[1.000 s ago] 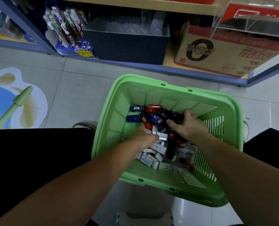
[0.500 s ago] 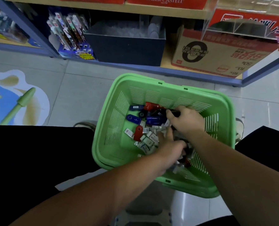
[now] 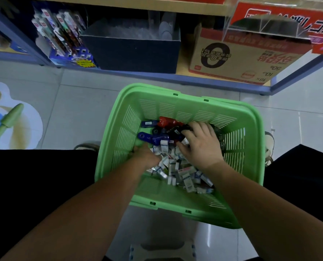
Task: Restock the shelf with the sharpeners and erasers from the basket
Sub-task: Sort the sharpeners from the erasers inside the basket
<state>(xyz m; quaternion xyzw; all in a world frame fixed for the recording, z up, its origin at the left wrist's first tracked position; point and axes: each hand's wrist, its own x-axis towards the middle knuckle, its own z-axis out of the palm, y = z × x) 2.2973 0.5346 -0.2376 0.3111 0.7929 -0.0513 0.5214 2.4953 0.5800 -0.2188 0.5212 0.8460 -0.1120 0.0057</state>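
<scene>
Sharpeners (image 3: 157, 138) and erasers (image 3: 183, 172) lie in the green basket (image 3: 153, 89) — right hand (image 3: 201, 146) rests spread over them. Left hand (image 3: 146, 154) is blurred — grip cannot be told.

The bottom shelf (image 3: 183, 67) carried a pen display (image 3: 62, 40) at its left end, a dark blue box (image 3: 134, 53) at its middle and a printed cardboard carton (image 3: 241, 59) toward its right. A cartoon sticker (image 3: 15, 129) lay on the tiled floor (image 3: 77, 113).
</scene>
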